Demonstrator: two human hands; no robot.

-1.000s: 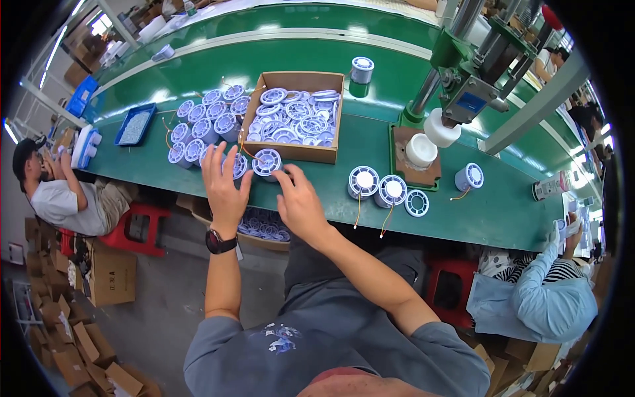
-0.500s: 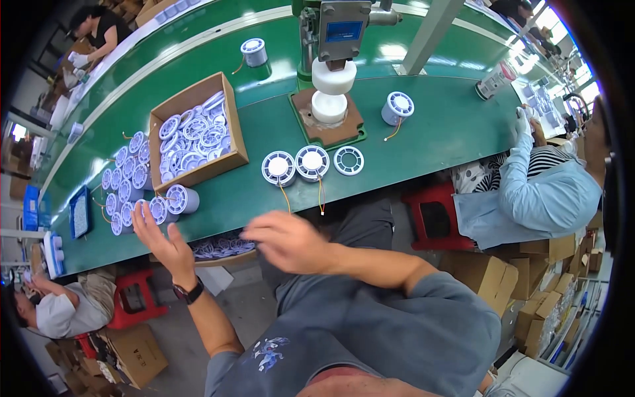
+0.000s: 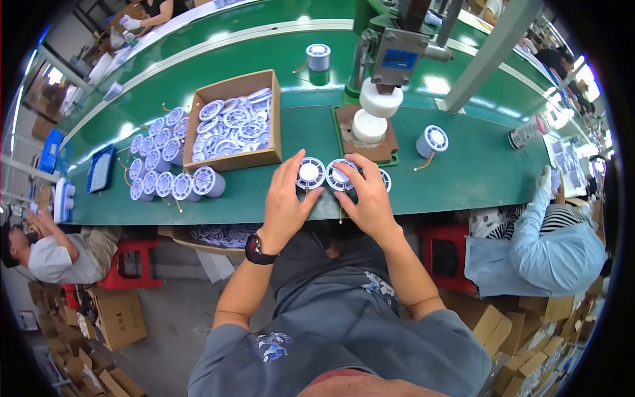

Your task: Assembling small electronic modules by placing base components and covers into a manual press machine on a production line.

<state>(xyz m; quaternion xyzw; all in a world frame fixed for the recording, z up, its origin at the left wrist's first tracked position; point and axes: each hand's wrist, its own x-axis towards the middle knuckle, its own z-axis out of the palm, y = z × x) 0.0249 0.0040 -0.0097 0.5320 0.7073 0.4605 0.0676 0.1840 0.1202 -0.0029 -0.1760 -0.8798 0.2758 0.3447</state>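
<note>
Two white spoked spools stand on the green bench right in front of me. My left hand, with a black watch on its wrist, rests its fingertips on the left spool. My right hand covers the right spool, and a flat white ring peeks out beside its fingers. Just behind them a press stands over two white round dies on a brown base plate.
A cardboard box of white rings sits to the left, with rows of spools beside it. One spool stands right of the press, another on the far belt. Seated people work at my left and right.
Both hands came from the left side of the bench and from over my lap, and now sit on the two spools in front of the press; the view has swung as my head turned.
</note>
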